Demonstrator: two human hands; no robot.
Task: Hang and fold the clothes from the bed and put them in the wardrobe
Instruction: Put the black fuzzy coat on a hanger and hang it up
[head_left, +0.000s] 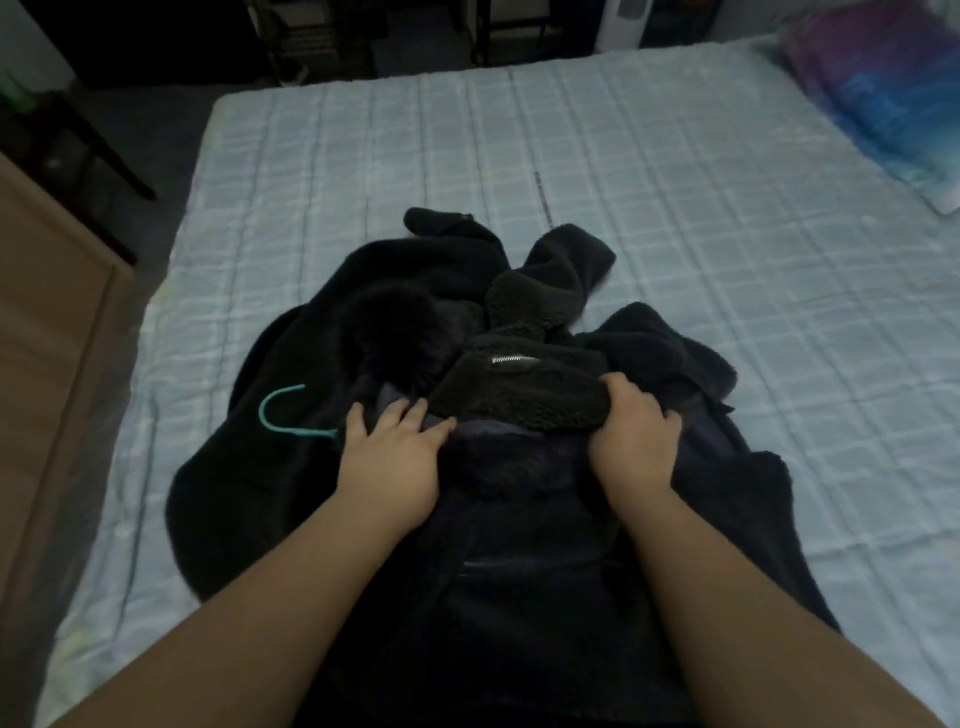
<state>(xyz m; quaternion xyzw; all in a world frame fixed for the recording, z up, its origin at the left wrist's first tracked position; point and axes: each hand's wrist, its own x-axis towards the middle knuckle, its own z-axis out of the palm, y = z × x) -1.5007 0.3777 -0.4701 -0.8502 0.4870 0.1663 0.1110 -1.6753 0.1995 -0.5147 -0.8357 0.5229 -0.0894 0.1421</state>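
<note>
A black fleece jacket (395, 332) lies crumpled on the bed (675, 208), at its near middle. A silver zipper shows on a folded flap near the top. The teal hook of a hanger (278, 413) sticks out on the jacket's left side; the rest of the hanger is hidden under fabric. My left hand (389, 457) rests flat on the dark lining just right of the hook, fingers spread. My right hand (634, 441) is closed on the edge of the fleece flap with the zipper.
The bed has a pale blue checked cover. A colourful pillow (883, 98) lies at the far right corner. A brown wooden cabinet (47, 332) stands along the bed's left side. Dark furniture stands beyond the far edge.
</note>
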